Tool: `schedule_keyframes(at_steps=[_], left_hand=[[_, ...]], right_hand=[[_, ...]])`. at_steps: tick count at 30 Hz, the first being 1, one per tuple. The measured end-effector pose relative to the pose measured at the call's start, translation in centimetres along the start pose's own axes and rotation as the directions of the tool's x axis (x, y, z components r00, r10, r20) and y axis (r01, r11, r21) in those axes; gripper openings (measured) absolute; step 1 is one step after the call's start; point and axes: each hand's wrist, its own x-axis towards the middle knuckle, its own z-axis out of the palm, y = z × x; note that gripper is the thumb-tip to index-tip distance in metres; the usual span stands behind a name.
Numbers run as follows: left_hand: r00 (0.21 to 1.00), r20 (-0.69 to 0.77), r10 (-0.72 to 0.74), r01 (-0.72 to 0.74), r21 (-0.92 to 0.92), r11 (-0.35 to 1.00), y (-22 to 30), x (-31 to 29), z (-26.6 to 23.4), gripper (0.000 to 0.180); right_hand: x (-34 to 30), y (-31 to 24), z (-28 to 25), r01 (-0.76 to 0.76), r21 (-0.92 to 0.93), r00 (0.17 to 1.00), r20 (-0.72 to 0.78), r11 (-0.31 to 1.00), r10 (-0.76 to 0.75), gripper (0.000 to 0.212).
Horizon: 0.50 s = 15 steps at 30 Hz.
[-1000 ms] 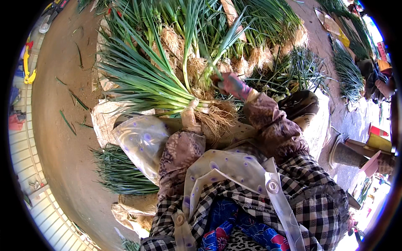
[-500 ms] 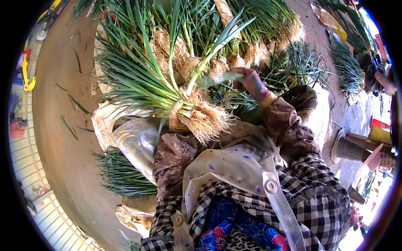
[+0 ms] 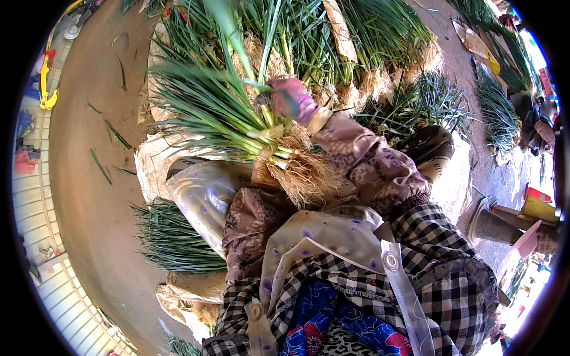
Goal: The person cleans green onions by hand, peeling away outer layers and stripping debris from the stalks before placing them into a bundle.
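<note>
My left hand [image 3: 262, 168] is wrapped round a bunch of green onions [image 3: 243, 126] over my lap. Its long leaves fan out to the left, and pale tangled roots [image 3: 306, 175] hang on the right. Just above the bunch, my right hand [image 3: 292, 99], stained or gloved in pink and green, has its fingers closed on a green onion that stands up from it. Leaves beside those fingers are smeared by motion, so exactly which part is pinched is hard to see.
Rooted green onions [image 3: 374, 41] lie in rows ahead. Loose trimmed leaves [image 3: 409, 101] pile to the right, near my shoe [image 3: 430, 145]. Another onion bundle [image 3: 178, 240] lies at my left. At far right are a dark bucket [image 3: 493, 222] and another person's hand [image 3: 545, 132].
My right hand has moved left from over the loose leaves to the bunch; the leaf strip it held is no longer seen there. The left hand still grips the bunch.
</note>
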Motion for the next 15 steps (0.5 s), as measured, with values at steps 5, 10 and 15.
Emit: schedule_keyframes(at_steps=[5, 10, 15], left_hand=[[1.0, 0.028, -0.004, -0.001, 0.174, 0.985, 3.0, 0.4, -8.7, 0.052], [0.979, 0.175, -0.106, 0.102, 0.033, 0.994, 3.1, 1.5, -7.8, 0.05], [0.99, 0.086, 0.113, -0.111, -0.03, 0.993, 2.9, 1.3, -6.6, 0.053]], right_hand=[[-3.8, -3.2, 1.6, -0.282, 0.412, 0.954, 0.215, 0.866, 0.208, 0.027], [-8.7, -7.7, -1.7, -0.246, 0.615, 0.949, 0.308, 0.749, 0.058, 0.029], [-13.1, -3.5, -4.3, -0.061, -0.197, 0.925, 0.358, 0.978, 0.13, 0.02]])
